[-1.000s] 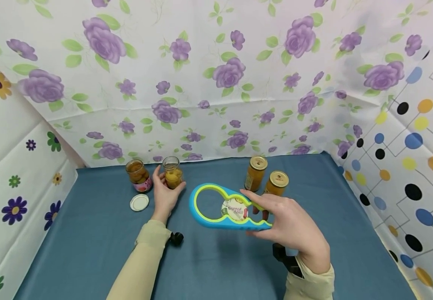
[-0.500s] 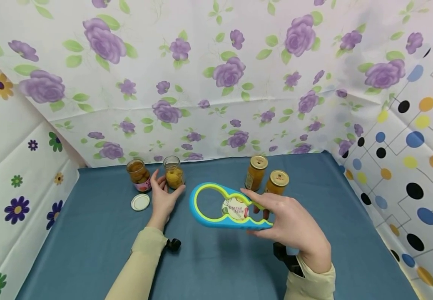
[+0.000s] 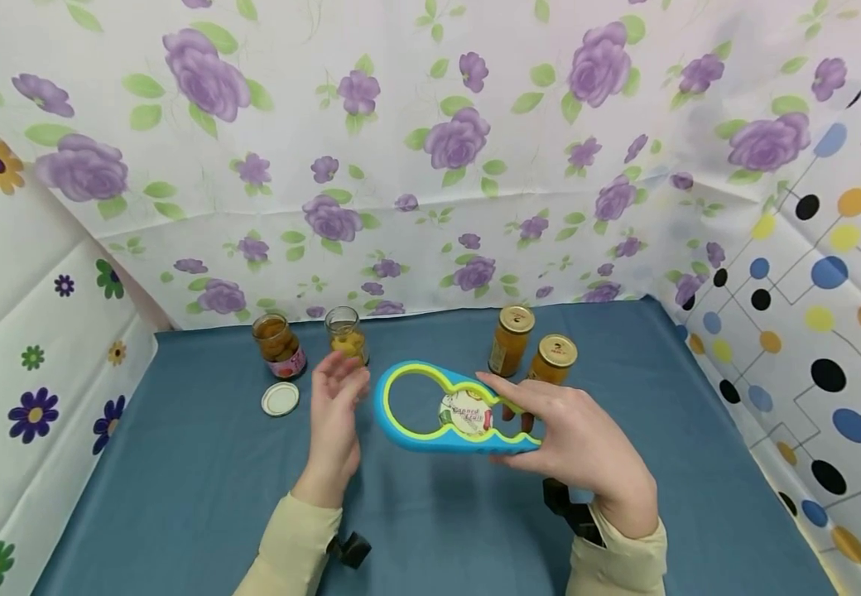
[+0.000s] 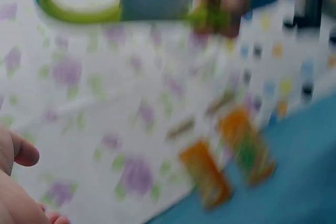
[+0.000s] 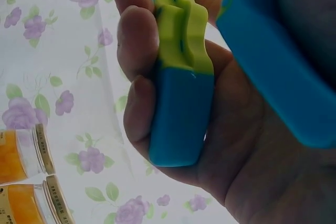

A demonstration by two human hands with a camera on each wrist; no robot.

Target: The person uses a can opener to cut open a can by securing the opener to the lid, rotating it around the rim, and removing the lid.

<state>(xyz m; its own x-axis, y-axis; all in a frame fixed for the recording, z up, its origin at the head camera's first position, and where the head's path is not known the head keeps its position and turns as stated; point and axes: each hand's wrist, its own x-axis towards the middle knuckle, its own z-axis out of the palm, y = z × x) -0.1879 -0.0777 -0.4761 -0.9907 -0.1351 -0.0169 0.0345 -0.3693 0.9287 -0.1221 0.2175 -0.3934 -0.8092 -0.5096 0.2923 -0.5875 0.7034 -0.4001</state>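
Note:
My right hand (image 3: 583, 430) grips a blue and lime-green jar opener (image 3: 438, 442), raised over the table. A round printed lid (image 3: 468, 414) sits in the opener's middle opening. In the right wrist view, curled fingers (image 5: 137, 43) wrap one arm of the opener. My left hand (image 3: 336, 414) holds nothing; its fingers are loosely bent, palm toward the opener. Just beyond it stands a lidless glass jar of yellow fruit (image 3: 343, 321), partly hidden by the fingertips. To its left is another lidless jar (image 3: 279, 348) with brown contents and a pink label.
A white lid (image 3: 280, 399) lies on the blue tablecloth (image 3: 192, 463) before the left jar. At the back right stand two gold-lidded orange jars (image 3: 511, 341), the nearer one (image 3: 553, 360) partly behind my right hand. Patterned cloth walls enclose the table.
My left hand has let go of the yellow fruit jar and drawn back toward me, turning its palm toward the opener. The right hand and opener have barely moved.

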